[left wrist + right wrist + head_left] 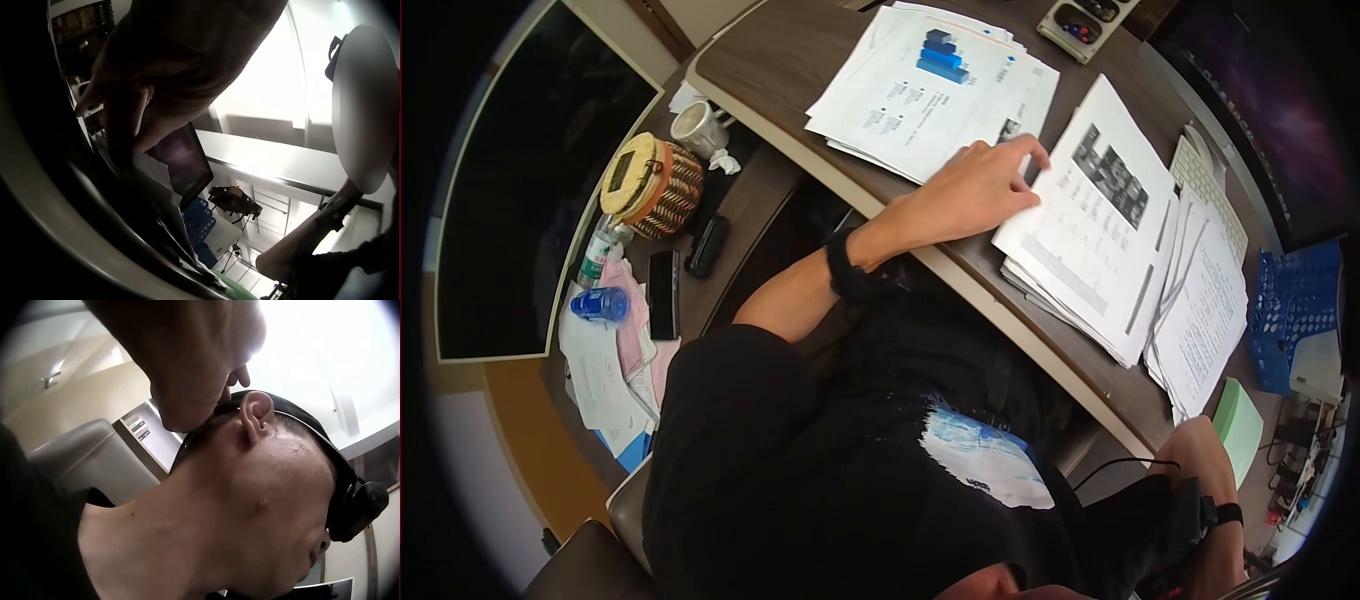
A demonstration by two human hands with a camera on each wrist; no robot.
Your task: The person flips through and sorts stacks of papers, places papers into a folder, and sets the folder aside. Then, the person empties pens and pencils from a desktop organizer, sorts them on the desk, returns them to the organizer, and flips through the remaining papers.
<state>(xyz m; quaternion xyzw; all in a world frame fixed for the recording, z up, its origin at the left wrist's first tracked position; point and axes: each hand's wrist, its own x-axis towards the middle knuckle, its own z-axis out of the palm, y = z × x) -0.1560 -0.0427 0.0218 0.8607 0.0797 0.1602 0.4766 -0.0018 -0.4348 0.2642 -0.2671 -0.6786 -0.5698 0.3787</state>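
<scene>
In the head view my left hand [975, 195] reaches across the desk with bent fingers, thumb and fingertips at the left edge of a printed sheet [1065, 205] on a paper stack. The left wrist view shows this hand [169, 75] in shadow, gripping the raised paper [156, 169]. My right forearm stands propped up at the lower right of the head view, its hand out of frame. In the right wrist view the right hand [200, 369] is against the head behind the ear [257, 415]; most of its fingers are hidden.
A second paper stack [880, 90] lies left of the first, more sheets [1200, 300] to its right. A keyboard [1210, 190], monitor [1250, 120], blue basket [1295, 300] and green box [1240, 430] stand at the right; a mug [697, 128], woven drum-shaped container [655, 185] and phone [664, 295] at the left.
</scene>
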